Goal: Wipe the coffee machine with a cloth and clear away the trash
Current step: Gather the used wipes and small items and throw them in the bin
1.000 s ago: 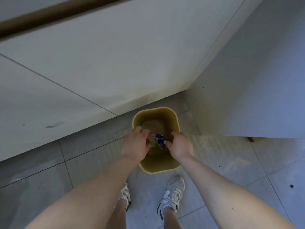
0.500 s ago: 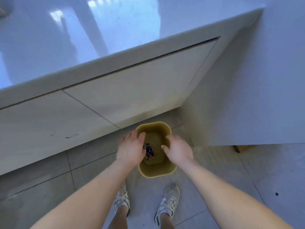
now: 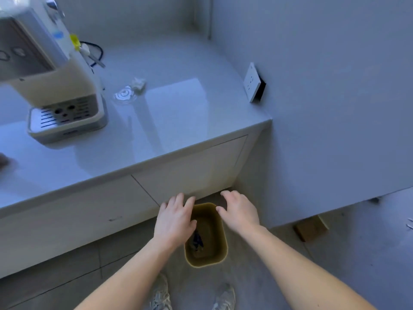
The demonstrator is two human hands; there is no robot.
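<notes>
A yellow-brown trash bin [image 3: 220, 253] stands on the floor against the cabinet, with a dark blue wrapper [image 3: 197, 239] lying inside. My left hand [image 3: 175, 219] hovers over the bin's left rim, fingers spread and empty. My right hand [image 3: 240, 211] hangs over its right rim, also open and empty. The cream coffee machine [image 3: 55, 86] sits on the glossy white counter [image 3: 178, 121] at the upper left. A crumpled white tissue [image 3: 138, 84] and a clear plastic lid [image 3: 124, 96] lie on the counter to the machine's right.
A white wall socket [image 3: 253, 82] is on the right wall above the counter's end. A black cord [image 3: 98, 50] curls behind the machine. A brown object [image 3: 3, 161] shows at the left edge. A wooden block [image 3: 310, 228] lies under the right panel. My shoes [image 3: 161, 296] stand below the bin.
The blue wrapper left my hands and dropped into the bin. Both hands opened and rose above the rim. My view lifted from the cabinet front to the counter and coffee machine.
</notes>
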